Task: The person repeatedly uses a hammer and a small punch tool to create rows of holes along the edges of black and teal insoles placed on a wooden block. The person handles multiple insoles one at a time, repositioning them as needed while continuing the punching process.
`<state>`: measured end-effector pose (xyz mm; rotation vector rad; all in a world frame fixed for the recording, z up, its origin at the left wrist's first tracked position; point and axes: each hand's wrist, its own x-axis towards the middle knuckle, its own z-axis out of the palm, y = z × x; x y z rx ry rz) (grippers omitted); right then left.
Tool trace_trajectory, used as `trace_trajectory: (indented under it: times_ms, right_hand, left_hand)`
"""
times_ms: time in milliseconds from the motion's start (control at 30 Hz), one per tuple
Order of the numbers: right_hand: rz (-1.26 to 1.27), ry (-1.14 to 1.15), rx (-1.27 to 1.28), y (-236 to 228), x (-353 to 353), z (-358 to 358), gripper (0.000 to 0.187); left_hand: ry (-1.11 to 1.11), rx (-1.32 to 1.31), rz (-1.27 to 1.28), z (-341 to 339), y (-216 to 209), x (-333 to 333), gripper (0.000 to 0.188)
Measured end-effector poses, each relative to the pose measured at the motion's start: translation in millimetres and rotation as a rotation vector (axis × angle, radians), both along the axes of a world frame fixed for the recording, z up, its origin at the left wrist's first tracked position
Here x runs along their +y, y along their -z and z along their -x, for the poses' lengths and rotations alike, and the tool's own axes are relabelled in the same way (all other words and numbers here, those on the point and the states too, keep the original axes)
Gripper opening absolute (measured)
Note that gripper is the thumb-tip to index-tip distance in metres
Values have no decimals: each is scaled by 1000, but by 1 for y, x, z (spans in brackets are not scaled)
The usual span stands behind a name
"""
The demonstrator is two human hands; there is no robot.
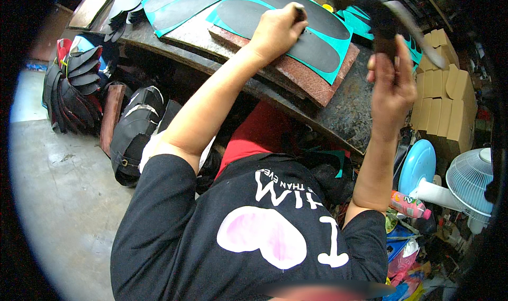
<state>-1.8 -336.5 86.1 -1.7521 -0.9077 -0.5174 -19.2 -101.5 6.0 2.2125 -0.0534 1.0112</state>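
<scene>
Your left hand (278, 30) is closed, thumb and fingers pinching a small dark item (300, 16) upright over the work; its exact kind cannot be told. Your right hand (392, 85) is wrapped around the handle of a dark hammer-like tool (385, 21), raised to the right of the left hand, its head blurred.

Directly beneath your left hand lies a teal sheet (324, 36) bearing dark grey sole shapes (315, 55). It rests on a reddish-brown board (330, 89), which is set on the bench (346, 113). A second teal sheet (159, 23) lies to the left of that hand, and a small yellow round object (328, 8) sits beyond it, to the right.

Writing observed: below and between your hands, your black T-shirt (206, 237) carries large white lettering, upside down in view, with a pale pink heart. Below your right hand, a pink bottle (410, 204) bears a printed label.

To the right of your right hand stand cardboard boxes (444, 102), with a fan (470, 179) lower down. Well left of your left hand hangs a bundle of black pieces (74, 92).
</scene>
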Motion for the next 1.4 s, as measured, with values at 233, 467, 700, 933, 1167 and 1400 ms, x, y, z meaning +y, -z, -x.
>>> trace_trajectory:
  times_ms: [233, 467, 700, 933, 1167, 1400]
  right_hand:
    - [313, 171, 204, 32, -7, -19, 41]
    - [238, 80, 341, 29, 1, -20, 39]
    - [7, -140, 176, -19, 11, -9, 40]
    - [274, 35, 47, 15, 22, -9, 38]
    - [173, 83, 126, 1, -2, -15, 38]
    - [188, 41, -132, 4, 10, -2, 39]
  left_hand:
    - [9, 71, 724, -4, -1, 11, 16]
    - [-85, 130, 408, 7, 6, 33, 14]
    - [-33, 132, 367, 6, 2, 33, 15]
    - [-136, 68, -248, 4, 0, 13, 17]
    - [100, 177, 594, -1, 7, 28, 15]
    - [-92, 118, -220, 3, -5, 1, 17]
